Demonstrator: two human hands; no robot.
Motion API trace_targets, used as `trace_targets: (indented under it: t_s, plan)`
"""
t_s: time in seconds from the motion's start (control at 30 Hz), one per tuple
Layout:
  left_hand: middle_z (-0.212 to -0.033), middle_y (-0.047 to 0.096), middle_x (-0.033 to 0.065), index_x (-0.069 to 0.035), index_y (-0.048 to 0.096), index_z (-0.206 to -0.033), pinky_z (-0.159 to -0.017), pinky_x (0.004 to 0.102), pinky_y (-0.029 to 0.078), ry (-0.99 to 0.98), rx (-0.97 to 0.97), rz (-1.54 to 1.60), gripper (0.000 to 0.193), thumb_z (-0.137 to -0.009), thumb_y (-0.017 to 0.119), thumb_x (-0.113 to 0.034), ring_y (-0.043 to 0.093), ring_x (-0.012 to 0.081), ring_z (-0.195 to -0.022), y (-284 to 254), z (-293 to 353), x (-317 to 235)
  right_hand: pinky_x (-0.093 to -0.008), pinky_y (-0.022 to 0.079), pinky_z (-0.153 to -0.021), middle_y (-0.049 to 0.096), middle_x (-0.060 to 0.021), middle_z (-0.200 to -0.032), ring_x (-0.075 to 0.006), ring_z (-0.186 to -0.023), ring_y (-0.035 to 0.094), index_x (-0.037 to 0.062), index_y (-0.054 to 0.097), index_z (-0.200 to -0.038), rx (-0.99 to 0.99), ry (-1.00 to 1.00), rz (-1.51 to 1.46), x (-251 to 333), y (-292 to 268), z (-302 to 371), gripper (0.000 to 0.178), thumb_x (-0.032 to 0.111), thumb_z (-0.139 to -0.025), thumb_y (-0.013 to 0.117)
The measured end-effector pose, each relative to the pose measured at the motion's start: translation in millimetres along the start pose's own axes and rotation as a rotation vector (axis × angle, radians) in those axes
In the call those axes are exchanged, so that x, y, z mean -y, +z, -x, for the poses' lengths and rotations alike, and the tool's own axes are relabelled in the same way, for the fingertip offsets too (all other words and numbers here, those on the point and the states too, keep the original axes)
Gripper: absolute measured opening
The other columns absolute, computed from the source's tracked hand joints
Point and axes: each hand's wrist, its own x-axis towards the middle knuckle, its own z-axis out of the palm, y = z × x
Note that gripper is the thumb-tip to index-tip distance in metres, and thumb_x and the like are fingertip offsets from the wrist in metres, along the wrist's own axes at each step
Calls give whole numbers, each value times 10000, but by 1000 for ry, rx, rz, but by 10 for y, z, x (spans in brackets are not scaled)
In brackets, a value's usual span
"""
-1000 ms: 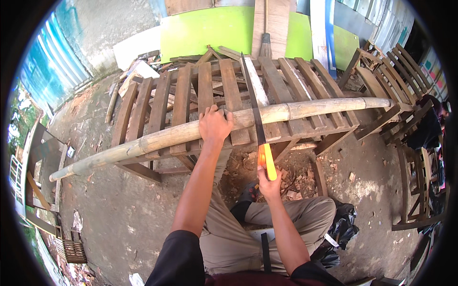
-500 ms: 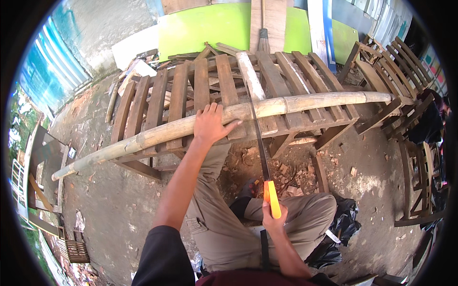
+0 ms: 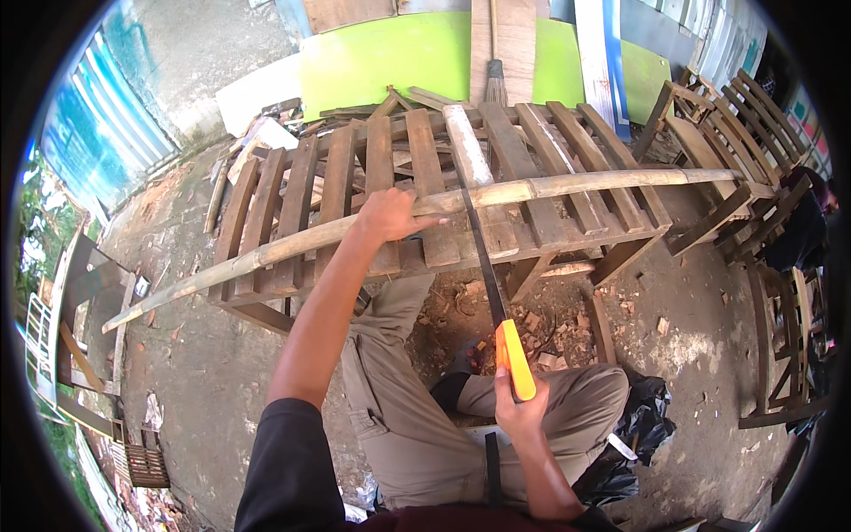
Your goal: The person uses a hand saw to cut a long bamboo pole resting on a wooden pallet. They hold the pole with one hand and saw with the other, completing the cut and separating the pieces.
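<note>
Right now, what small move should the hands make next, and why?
Probably push the saw forward. The right hand grips its orange-yellow handle, and the blade crosses the bamboo pole near its tip, with most of its length on the near side, so there seems room for a forward stroke. The left hand lies on the pole and could steady it.
</note>
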Motion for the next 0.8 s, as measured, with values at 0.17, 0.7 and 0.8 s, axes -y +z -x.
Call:
trace_targets:
  t_s: [0.17,0.7,0.8]
  plan:
    - [-933,726,242,16,689,-1111,-799,477,601,-68,-171,25,761,-859,626,-699,728,387,-917,73,116,-194,-342,422,-480,563,-105,-551,-172,-470,558,-27,656,-785,27,78,6,86,-59,-40,188,96,-925,680]
    - [-1046,731,225,-61,719,-1122,-900,479,577,-187,-24,17,392,-770,732,-235,705,392,-1014,16,-71,-31,-305,448,-531,584,-50,-575,-89,-556,572,-30,642,-754,22,168,-32,195,158,-549,247,139,-928,688]
    - [-1036,734,221,-47,726,-1097,-892,480,580,-217,-41,40,373,-769,719,-224,709,396,-1002,32,-60,-39,-327,451,-516,584,-61,-564,-116,-536,590,-15,640,-754,2,126,-72,67,201,-643,215,118,-915,688]
